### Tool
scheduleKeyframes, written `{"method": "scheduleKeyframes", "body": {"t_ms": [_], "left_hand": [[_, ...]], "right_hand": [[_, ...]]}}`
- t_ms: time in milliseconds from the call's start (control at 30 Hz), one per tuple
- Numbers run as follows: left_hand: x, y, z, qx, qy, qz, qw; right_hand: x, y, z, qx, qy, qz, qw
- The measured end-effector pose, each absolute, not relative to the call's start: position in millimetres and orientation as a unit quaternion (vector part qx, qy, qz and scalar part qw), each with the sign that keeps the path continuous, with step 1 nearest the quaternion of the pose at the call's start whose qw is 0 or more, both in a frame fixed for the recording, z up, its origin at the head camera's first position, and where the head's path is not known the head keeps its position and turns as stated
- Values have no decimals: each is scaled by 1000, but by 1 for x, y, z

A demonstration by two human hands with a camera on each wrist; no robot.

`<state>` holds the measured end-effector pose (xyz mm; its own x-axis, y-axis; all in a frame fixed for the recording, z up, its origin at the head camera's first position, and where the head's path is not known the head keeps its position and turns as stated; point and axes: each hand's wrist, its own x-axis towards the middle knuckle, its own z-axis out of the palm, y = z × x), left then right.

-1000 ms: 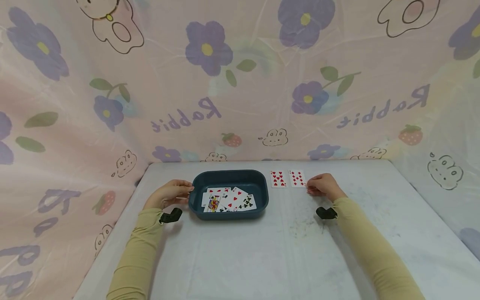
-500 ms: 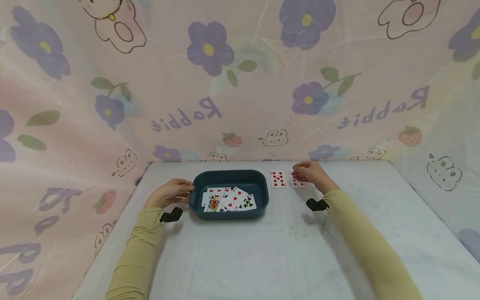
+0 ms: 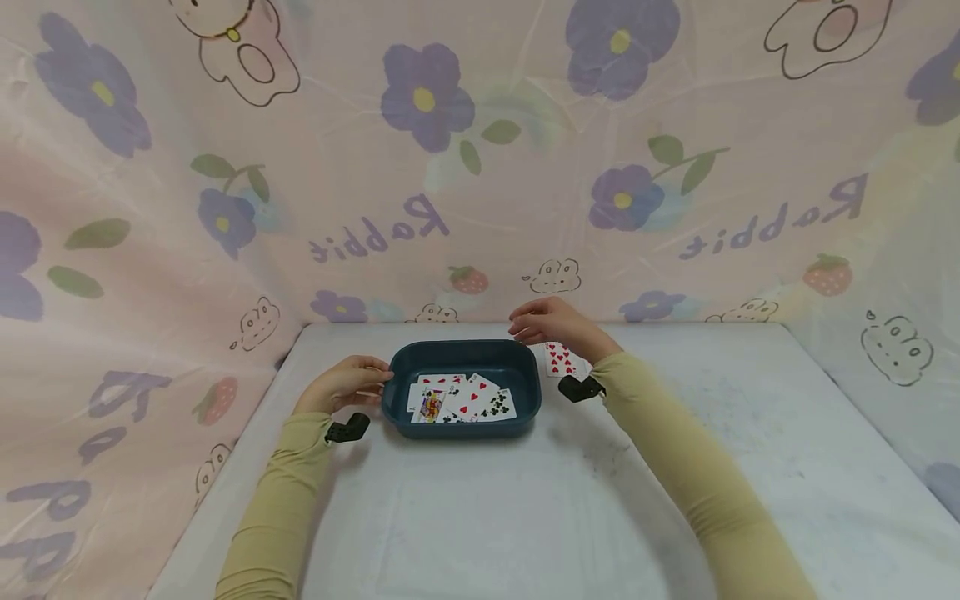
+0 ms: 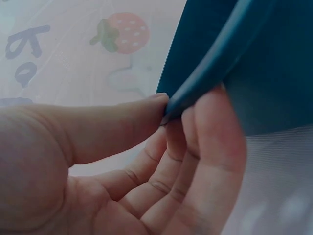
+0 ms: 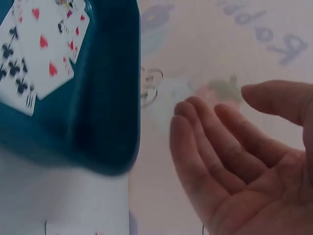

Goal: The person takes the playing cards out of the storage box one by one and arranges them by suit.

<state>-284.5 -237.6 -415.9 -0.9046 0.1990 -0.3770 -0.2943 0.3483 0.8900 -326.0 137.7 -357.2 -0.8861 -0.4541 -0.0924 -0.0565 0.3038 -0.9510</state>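
Observation:
A dark blue rectangular tray [image 3: 461, 430] stands on the white table, with several loose face-up playing cards [image 3: 467, 400] in it. My left hand [image 3: 347, 385] pinches the tray's left rim. In the left wrist view, the thumb lies on one side of the rim [image 4: 215, 61] and the fingers on the other. My right hand [image 3: 558, 325] is over the tray's far right corner. The right wrist view shows that hand [image 5: 239, 156] with relaxed fingers, holding nothing, apart from the tray wall [image 5: 110, 98]. A red heart card [image 3: 559, 360] lies right of the tray, partly under the right hand.
The second card on the table is mostly hidden behind my right wrist. A patterned cloth wall [image 3: 510, 208] rises behind the table [image 3: 480, 517] and along both sides. A black wrist mount [image 3: 581, 388] juts from the right sleeve, another [image 3: 348, 428] from the left.
My right hand has moved left and away from me, from beside the right-hand card, over the cards, to the tray's far right corner. The left hand stays on the rim.

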Motion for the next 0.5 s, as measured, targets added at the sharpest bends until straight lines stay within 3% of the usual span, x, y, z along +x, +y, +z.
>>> {"method": "scheduleKeyframes", "body": {"t_ms": [500], "left_hand": [[-286, -236, -416, -49, 789, 573, 219]], "right_hand": [[-336, 86, -374, -158, 798, -521, 260]]}}
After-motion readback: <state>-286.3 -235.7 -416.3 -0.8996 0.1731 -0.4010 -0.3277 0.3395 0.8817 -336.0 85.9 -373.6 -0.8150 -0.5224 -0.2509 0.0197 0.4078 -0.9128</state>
